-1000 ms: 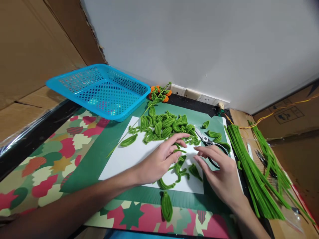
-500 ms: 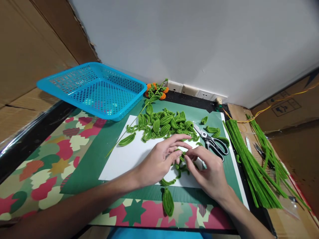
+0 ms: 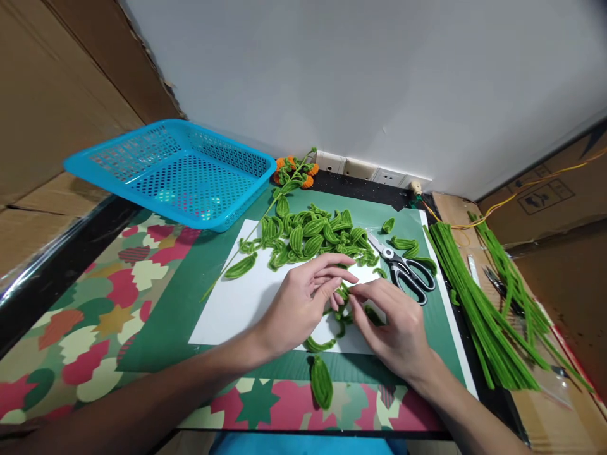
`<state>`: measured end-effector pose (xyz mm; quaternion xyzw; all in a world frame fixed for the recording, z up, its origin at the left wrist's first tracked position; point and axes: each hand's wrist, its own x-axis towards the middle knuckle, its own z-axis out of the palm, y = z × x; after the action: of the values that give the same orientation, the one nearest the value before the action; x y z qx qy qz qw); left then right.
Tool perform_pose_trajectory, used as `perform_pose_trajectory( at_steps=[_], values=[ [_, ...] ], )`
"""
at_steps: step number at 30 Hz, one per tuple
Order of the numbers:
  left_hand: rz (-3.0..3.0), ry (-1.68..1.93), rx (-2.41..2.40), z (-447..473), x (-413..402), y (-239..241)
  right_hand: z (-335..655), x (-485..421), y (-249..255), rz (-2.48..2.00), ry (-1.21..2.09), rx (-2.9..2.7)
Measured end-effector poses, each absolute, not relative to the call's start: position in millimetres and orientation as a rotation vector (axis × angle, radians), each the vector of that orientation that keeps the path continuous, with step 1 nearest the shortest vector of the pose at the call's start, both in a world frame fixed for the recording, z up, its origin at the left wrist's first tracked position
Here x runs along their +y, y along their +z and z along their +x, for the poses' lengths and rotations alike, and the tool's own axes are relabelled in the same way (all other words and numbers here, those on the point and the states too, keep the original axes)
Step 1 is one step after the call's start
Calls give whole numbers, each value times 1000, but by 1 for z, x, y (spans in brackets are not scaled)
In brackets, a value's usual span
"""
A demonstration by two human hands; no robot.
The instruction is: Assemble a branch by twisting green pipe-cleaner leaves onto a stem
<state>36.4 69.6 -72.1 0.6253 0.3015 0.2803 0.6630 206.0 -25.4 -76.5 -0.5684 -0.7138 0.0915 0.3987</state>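
Over the white paper [image 3: 222, 316], my left hand [image 3: 303, 300] pinches a small curled piece of green pipe cleaner [image 3: 342, 291] between thumb and fingers. From the other side, my right hand [image 3: 393, 316] grips the same piece with thumb and forefinger, partly hiding it. Short curved green pieces [image 3: 320, 345] lie below the hands. Nearer the front edge rests a single looped pipe-cleaner leaf [image 3: 322, 383]. Beyond my hands spreads a pile of similar leaves [image 3: 313, 230], with scissors [image 3: 408, 272] to its right, blades pointing at the pile.
A blue plastic basket [image 3: 208, 218] stands at the back left, beside orange pipe-cleaner flowers [image 3: 308, 181] on a green stem. Bundled green pipe cleaners [image 3: 478, 309] lie on the right, near pliers [image 3: 496, 281]. Wall sockets [image 3: 389, 177] and a yellow cable [image 3: 512, 212] are behind.
Both hands stay together on the green piece, with small shifts of the fingers. A dark green leaf now shows beneath my right hand. The view has tilted slightly.
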Motion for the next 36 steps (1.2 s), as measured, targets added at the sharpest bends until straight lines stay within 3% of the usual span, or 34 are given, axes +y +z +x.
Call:
perform_pose_trajectory(
  at_steps=[9,36],
  values=[
    [1359,656,661,39,73,-64,215,-22,-80,-1349,-1,-1874],
    [1295,290,543,27,83,-64,217,-17,-78,-1074,56,-1821]
  ],
)
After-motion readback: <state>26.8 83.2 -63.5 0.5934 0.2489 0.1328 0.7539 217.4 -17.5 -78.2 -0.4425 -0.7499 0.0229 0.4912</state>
